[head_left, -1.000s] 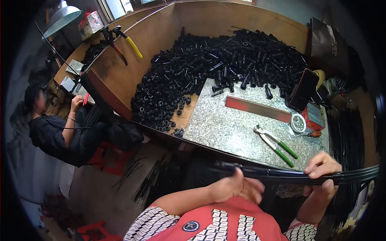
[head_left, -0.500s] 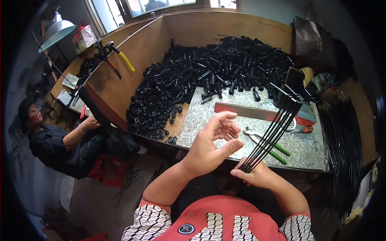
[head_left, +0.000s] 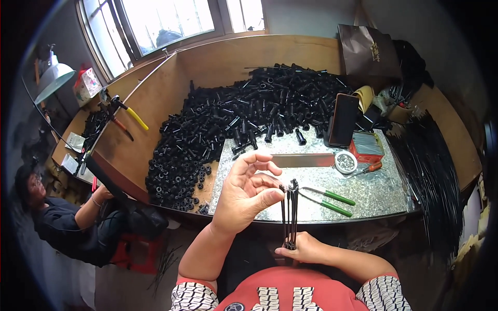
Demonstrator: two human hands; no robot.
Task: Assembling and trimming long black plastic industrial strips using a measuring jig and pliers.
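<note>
My right hand (head_left: pixel 306 249) is closed round the lower ends of several thin black rods (head_left: pixel 289 220), which stand nearly upright in front of my body. My left hand (head_left: pixel 244 192) is raised at their upper ends, fingers curved and apart from the thumb. Its thumb tip is right beside the rod tops; whether it touches them I cannot tell. Behind the rods, green-handled pliers (head_left: pixel 332 198) lie on the speckled stone slab (head_left: pixel 378 194). A long metal bar (head_left: pixel 303 160) lies across the slab farther back.
Black tubular parts (head_left: pixel 259 103) are heaped behind the slab. A phone (head_left: pixel 343 120) stands by a red box (head_left: pixel 367 150), a round dish (head_left: pixel 345 161) and a screwdriver (head_left: pixel 367 170). Long black rods (head_left: pixel 425 160) lie at right. A co-worker (head_left: pixel 67 207) sits left, beyond the wooden partition (head_left: pixel 135 150).
The rods have swung from leaning right to nearly upright, their tops now close to my left thumb. My right hand has moved left and lower. The whole view has shifted.
</note>
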